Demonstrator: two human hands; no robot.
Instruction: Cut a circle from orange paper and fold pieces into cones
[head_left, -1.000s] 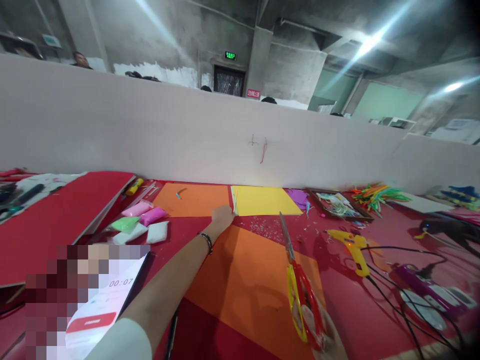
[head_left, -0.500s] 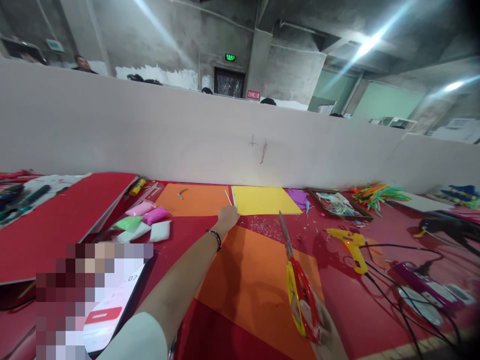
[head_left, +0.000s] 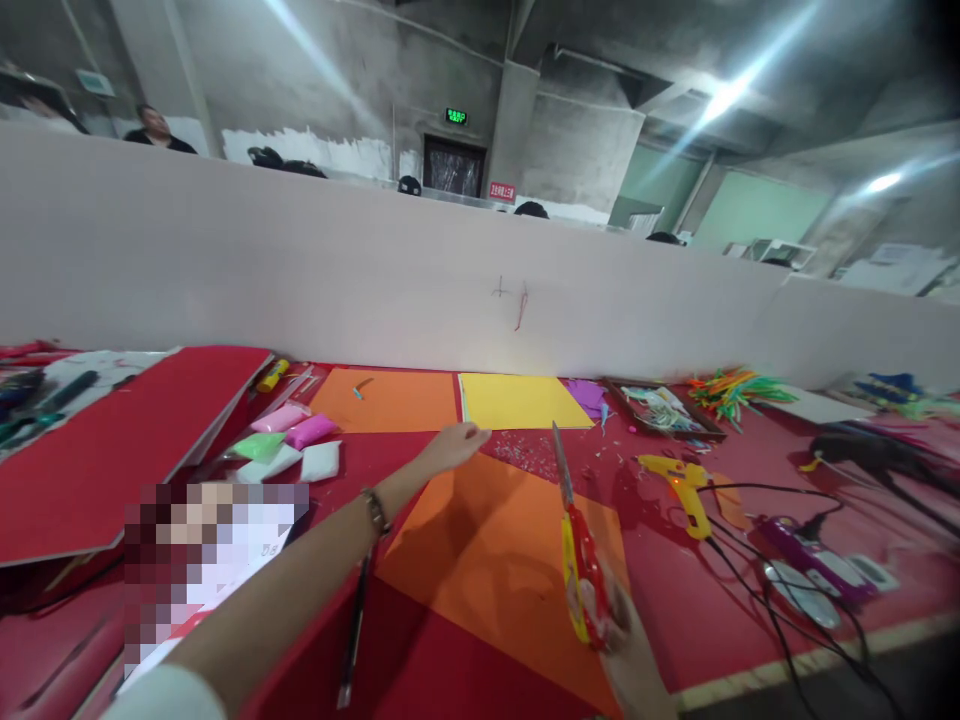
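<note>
My left hand [head_left: 451, 447] reaches out over the far edge of a large orange sheet [head_left: 480, 560], its fingers closed. Whatever they pinch, if anything, is too small or hidden to make out. In my right hand [head_left: 621, 625] is a pair of scissors [head_left: 576, 560] with red and yellow handles, its blades pointing away from me above the sheet's right side. Small paper scraps [head_left: 525, 452] lie just beyond the sheet, in front of a yellow sheet [head_left: 517, 402] and another orange sheet [head_left: 397, 400].
A yellow glue gun [head_left: 684, 490] with black cables lies at right, near a purple power strip [head_left: 814, 560]. Bags of coloured clay [head_left: 311, 430], a phone [head_left: 225, 560] and a pen [head_left: 355, 630] are at left. A white partition [head_left: 337, 270] stands behind.
My left hand has drawn back slightly towards me from the gap between the far sheets. The thin stick seen by its fingers no longer shows there. The scissors stay in my right hand.
</note>
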